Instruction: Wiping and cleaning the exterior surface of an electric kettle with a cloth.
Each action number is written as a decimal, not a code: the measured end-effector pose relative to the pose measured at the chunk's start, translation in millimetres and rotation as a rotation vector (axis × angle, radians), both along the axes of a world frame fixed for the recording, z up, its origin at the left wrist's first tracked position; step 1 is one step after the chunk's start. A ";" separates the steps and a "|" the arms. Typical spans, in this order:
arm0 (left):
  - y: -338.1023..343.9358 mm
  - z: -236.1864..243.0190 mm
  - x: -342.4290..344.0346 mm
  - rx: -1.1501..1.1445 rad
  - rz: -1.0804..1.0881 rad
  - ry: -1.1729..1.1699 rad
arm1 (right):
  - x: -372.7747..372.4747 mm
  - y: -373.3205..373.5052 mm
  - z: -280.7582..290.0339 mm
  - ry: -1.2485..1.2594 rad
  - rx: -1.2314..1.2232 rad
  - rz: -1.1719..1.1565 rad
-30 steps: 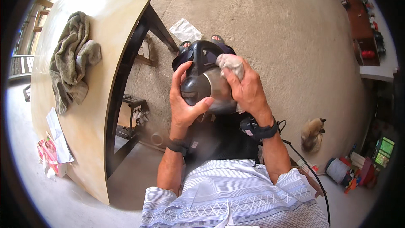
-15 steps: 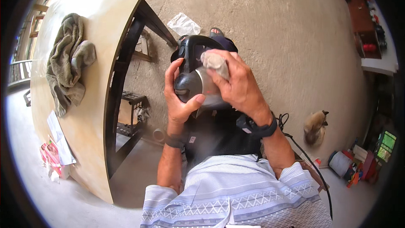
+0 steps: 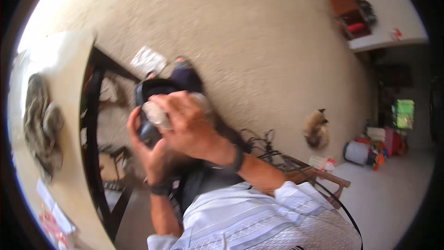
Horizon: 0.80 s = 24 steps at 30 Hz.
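Over my lap I hold a black appliance (image 3: pixel 149 134) with a loop-shaped handle and a shiny grey part; motion blur and my hands hide its exact kind. My left hand (image 3: pixel 151 160) is curved around its left side, thumb and fingers against the black body. In my right hand (image 3: pixel 196 130) a bunched, pale cloth (image 3: pixel 157 115) is pinched between thumb and fingers. The cloth sits against or just over the appliance, and my right hand covers much of the grey part.
To the left stands a pale-topped table (image 3: pixel 74 125) bearing a crumpled olive towel (image 3: pixel 41 120). A white sheet (image 3: pixel 148 60) lies on the floor by my feet. A cat (image 3: pixel 316 130) sits at right, beyond a wooden stool (image 3: pixel 319 176) and dark cords (image 3: pixel 263 143).
The view has swung, so the table and my hands appear farther left. My right hand with the cloth has moved across the appliance toward my left hand, covering more of it.
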<state>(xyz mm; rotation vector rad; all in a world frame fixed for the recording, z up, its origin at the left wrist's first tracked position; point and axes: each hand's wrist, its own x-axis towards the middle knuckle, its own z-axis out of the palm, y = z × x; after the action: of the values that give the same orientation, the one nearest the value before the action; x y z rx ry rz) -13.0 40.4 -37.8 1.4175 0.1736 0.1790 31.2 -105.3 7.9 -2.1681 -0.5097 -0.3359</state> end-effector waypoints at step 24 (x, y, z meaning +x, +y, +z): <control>8.4 -7.0 15.1 -0.351 0.027 0.071 | 15.4 -14.9 0.8 0.005 -0.063 0.107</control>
<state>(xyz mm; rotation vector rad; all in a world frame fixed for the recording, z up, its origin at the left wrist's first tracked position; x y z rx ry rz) 2.2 48.8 -44.8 1.0730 0.2689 0.1135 46.6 -120.3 8.6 -2.1921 -0.6381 -0.2587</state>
